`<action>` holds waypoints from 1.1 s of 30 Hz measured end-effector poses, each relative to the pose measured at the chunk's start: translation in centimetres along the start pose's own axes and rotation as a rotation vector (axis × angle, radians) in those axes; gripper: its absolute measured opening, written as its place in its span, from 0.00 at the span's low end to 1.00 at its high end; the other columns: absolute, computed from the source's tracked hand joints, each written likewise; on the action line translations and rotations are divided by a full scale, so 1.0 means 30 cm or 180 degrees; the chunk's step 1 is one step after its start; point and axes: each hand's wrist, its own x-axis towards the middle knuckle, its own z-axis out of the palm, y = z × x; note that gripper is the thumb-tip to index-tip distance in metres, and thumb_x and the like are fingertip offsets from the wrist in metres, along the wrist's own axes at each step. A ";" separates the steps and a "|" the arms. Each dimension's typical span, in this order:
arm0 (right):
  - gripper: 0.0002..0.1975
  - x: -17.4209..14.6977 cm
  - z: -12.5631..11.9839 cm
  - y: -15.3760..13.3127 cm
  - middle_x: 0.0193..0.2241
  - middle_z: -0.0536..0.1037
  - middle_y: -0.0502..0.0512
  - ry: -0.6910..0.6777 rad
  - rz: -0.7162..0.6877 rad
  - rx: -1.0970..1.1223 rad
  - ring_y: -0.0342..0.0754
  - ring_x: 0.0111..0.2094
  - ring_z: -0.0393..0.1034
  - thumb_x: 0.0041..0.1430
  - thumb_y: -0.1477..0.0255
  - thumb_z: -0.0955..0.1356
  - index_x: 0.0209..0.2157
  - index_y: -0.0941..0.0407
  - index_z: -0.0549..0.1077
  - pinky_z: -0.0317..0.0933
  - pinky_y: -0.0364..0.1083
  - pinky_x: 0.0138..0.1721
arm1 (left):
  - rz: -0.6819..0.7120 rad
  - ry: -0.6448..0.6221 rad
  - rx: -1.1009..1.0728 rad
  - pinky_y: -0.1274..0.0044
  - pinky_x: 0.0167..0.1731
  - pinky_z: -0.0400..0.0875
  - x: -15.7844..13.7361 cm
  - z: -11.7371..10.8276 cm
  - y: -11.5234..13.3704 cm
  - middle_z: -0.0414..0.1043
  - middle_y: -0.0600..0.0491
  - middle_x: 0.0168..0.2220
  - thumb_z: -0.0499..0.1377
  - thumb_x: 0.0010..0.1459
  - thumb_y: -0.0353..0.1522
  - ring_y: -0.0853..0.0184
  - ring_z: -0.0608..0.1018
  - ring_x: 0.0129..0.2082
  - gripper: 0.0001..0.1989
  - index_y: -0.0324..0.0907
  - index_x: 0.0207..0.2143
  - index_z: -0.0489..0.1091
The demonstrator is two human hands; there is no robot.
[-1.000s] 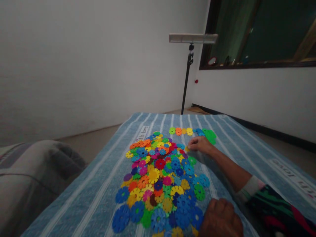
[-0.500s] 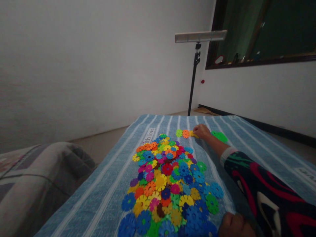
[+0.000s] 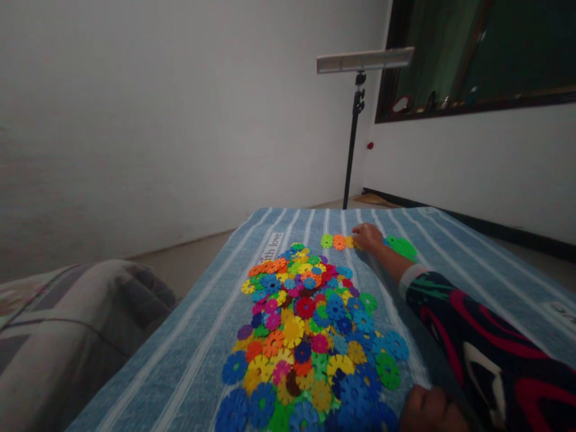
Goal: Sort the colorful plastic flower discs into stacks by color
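Observation:
My right hand (image 3: pixel 369 237) is stretched out at the far part of the cloth, its fingers pinched together by a row of notched, flower-shaped plastic discs. In that row lie a light green disc (image 3: pixel 327 241), an orange disc (image 3: pixel 339 242) and a yellow disc (image 3: pixel 350 242), the last partly behind my fingertips. Anything inside the pinch is hidden. Beyond my wrist are green discs (image 3: pixel 405 248) and a bit of blue. My left hand (image 3: pixel 432 409) rests closed at the bottom edge, beside a large multicoloured pile of discs (image 3: pixel 293 332); its grip is hidden.
Blue-and-white striped cloth (image 3: pixel 193 336) covers the surface under the discs. At the left is a grey draped bundle (image 3: pixel 85 330) with a dark cord. Behind the far edge stands a black stand (image 3: pixel 351 144) with a flat panel on top, near the wall and a dark window (image 3: pixel 495 54).
My right hand has shifted very slightly, and a bit of blue now shows beside my wrist. The pile and my left hand look almost unchanged; the view has tilted a little.

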 end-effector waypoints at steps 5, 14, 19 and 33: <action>0.16 -0.036 -0.088 0.012 0.47 0.82 0.54 0.0167 0.0026 -0.0162 0.51 0.50 0.74 0.59 0.72 0.65 0.43 0.51 0.83 0.64 0.43 0.44 | 0.0141 0.0727 -0.0081 0.74 0.20 0.47 -0.014 -0.072 -0.021 0.63 0.54 0.21 0.61 0.56 0.37 0.70 0.65 0.22 0.17 0.40 0.21 0.60; 0.10 -0.267 -0.150 0.022 0.31 0.84 0.51 -0.0740 -0.1058 0.0605 0.48 0.36 0.76 0.53 0.76 0.68 0.30 0.55 0.83 0.63 0.41 0.38 | 0.0180 0.0540 -0.0227 0.73 0.27 0.55 0.001 -0.252 -0.035 0.67 0.53 0.27 0.60 0.57 0.38 0.68 0.70 0.30 0.13 0.40 0.25 0.63; 0.09 -0.390 -0.129 -0.011 0.26 0.82 0.50 -0.1492 -0.1259 0.1161 0.47 0.31 0.74 0.51 0.75 0.69 0.30 0.57 0.83 0.61 0.41 0.33 | 0.0075 0.0881 -0.0349 0.73 0.29 0.57 0.002 -0.266 -0.030 0.66 0.53 0.28 0.61 0.55 0.34 0.68 0.70 0.30 0.12 0.40 0.25 0.62; 0.09 -0.649 -0.258 -0.121 0.21 0.71 0.45 -0.2015 -0.2099 0.0387 0.41 0.24 0.61 0.49 0.64 0.76 0.24 0.54 0.78 0.43 0.42 0.26 | 0.0141 0.0192 -0.0444 0.73 0.31 0.61 -0.003 -0.320 -0.037 0.68 0.51 0.31 0.58 0.58 0.34 0.65 0.72 0.33 0.07 0.39 0.31 0.64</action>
